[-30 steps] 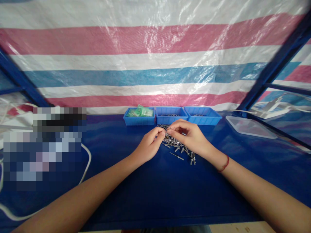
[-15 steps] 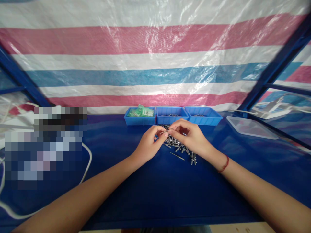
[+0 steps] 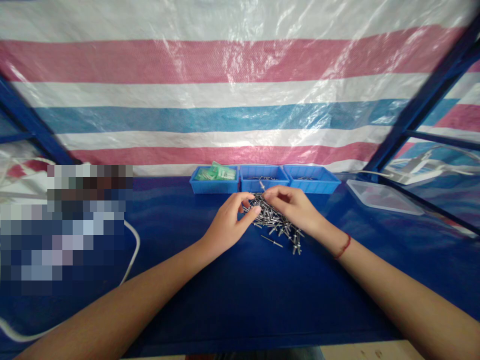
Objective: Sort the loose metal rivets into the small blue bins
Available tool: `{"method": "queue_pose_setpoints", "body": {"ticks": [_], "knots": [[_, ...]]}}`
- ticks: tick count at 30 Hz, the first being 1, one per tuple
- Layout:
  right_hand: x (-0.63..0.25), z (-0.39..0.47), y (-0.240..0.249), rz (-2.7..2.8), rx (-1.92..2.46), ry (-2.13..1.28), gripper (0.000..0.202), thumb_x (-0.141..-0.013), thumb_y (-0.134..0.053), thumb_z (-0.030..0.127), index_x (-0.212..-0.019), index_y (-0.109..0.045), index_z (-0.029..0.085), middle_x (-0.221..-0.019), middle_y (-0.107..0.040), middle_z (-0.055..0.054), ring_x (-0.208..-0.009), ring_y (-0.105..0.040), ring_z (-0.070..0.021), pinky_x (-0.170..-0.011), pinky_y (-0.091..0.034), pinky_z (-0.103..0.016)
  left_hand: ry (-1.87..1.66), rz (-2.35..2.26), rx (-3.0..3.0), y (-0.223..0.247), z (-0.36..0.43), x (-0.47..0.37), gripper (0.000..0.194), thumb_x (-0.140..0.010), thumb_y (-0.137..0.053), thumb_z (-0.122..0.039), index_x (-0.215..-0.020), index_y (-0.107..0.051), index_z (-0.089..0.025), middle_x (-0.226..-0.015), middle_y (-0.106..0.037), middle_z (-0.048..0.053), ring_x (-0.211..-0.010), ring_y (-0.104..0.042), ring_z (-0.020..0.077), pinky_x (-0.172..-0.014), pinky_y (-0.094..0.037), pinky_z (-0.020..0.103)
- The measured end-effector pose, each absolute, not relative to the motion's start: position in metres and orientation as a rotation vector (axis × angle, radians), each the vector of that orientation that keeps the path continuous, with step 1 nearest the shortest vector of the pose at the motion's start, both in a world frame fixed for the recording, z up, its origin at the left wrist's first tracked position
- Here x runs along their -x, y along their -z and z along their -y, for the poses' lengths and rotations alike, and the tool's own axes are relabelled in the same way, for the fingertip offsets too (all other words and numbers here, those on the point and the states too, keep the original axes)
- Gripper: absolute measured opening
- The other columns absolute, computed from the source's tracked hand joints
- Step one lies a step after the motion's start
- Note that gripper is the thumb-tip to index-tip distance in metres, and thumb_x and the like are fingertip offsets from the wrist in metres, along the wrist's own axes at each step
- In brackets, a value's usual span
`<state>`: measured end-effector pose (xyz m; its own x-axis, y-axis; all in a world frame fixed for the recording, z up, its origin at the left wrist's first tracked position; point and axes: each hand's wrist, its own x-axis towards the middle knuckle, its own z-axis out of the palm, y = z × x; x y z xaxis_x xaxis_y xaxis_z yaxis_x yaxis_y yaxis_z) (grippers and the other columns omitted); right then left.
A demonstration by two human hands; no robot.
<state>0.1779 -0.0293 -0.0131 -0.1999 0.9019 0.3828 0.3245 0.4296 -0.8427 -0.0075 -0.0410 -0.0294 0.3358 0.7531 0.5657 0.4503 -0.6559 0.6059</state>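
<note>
Loose metal rivets (image 3: 275, 220) lie in a pile on the dark blue table, between and in front of my hands. My right hand (image 3: 292, 204) pinches one rivet (image 3: 262, 186) by its end, tilted upward just before the middle bin. On the pile's left side, my left hand (image 3: 231, 216) is open, its thumb and fingers apart with nothing between them. Single rivets, such as one rivet (image 3: 272, 241), lie nearer me. The middle bin (image 3: 264, 187) and the right bin (image 3: 313, 186) hold some metal pieces; the left bin (image 3: 214, 187) holds green packets.
A clear plastic lid (image 3: 384, 197) lies right of the bins. A white cable (image 3: 135, 245) curves over the table's left side, by a blurred-out area. Blue frame posts stand at both sides, and a striped sheet (image 3: 225, 117) hangs behind.
My hands have come apart. My left fingers have opened, while the right hand has raised a rivet toward the middle bin. The whole view has shifted slightly.
</note>
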Motion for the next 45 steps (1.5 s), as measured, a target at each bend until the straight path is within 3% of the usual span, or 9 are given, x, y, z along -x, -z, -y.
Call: {"method": "queue_pose_setpoints", "body": {"ticks": [4,9,19,24,30,38,45], "knots": [[-0.205,0.012,0.010,1.241,1.290,-0.742,0.017,-0.074,-0.060,0.030,-0.066,-0.057,0.016,-0.054,-0.051,0.003,-0.045,-0.043,-0.0074,-0.043,-0.034,-0.022,-1.074,-1.000,-2.517,0.027,0.043,0.009,0.014,-0.089,-0.049,-0.026,-0.096,-0.059,-0.019,-0.093,-0.061,0.003,-0.090,-0.055,0.0164,-0.083,-0.041,0.032],[-0.240,-0.002,0.006,0.968,1.479,-0.629,0.021,-0.072,-0.059,0.023,-0.053,-0.052,0.018,-0.048,-0.048,0.002,-0.041,-0.042,-0.0076,-0.037,-0.031,-0.020,-0.836,-1.006,-2.706,0.023,0.048,0.011,0.012,-0.084,-0.053,-0.025,-0.089,-0.064,-0.022,-0.096,-0.062,0.002,-0.090,-0.054,0.0185,-0.080,-0.038,0.034],[-0.252,-0.007,0.006,0.903,1.477,-0.626,0.011,-0.074,-0.054,0.026,-0.067,-0.053,0.018,-0.057,-0.052,0.001,-0.040,-0.041,-0.0067,-0.035,-0.030,-0.019,-0.639,-0.967,-2.752,0.027,0.049,0.009,0.017,-0.088,-0.051,-0.032,-0.089,-0.066,-0.024,-0.097,-0.061,0.001,-0.093,-0.053,0.0187,-0.081,-0.034,0.035],[-0.232,0.001,0.002,1.082,1.394,-0.647,0.010,-0.072,-0.058,0.026,-0.069,-0.057,0.017,-0.058,-0.052,0.001,-0.043,-0.041,-0.0067,-0.038,-0.030,-0.020,-0.623,-0.969,-2.753,0.026,0.048,0.009,0.019,-0.090,-0.047,-0.032,-0.088,-0.064,-0.022,-0.098,-0.061,0.001,-0.093,-0.053,0.0187,-0.081,-0.035,0.034],[-0.207,0.014,0.004,1.395,1.303,-0.678,0.018,-0.075,-0.055,0.031,-0.076,-0.060,0.014,-0.058,-0.051,0.001,-0.046,-0.040,-0.0078,-0.043,-0.030,-0.023,-0.640,-0.924,-2.807,0.022,0.041,0.018,0.019,-0.085,-0.050,-0.023,-0.101,-0.061,-0.023,-0.102,-0.059,0.003,-0.095,-0.052,0.0190,-0.082,-0.037,0.034],[-0.188,0.027,0.008,1.809,1.234,-0.653,0.018,-0.079,-0.051,0.029,-0.073,-0.060,0.015,-0.063,-0.056,0.000,-0.057,-0.047,-0.0106,-0.055,-0.038,-0.025,-0.620,-0.919,-2.801,0.026,0.034,0.022,0.017,-0.091,-0.047,-0.031,-0.091,-0.063,-0.025,-0.100,-0.059,0.001,-0.095,-0.053,0.0183,-0.083,-0.038,0.034],[-0.173,0.045,0.006,2.213,1.001,-0.614,0.022,-0.085,-0.052,0.033,-0.081,-0.064,0.016,-0.070,-0.059,0.000,-0.058,-0.049,-0.0097,-0.055,-0.038,-0.023,-0.938,-0.955,-2.584,0.025,0.034,0.016,0.014,-0.091,-0.046,-0.025,-0.093,-0.058,-0.019,-0.092,-0.063,0.002,-0.087,-0.058,0.0158,-0.079,-0.043,0.030]]}}
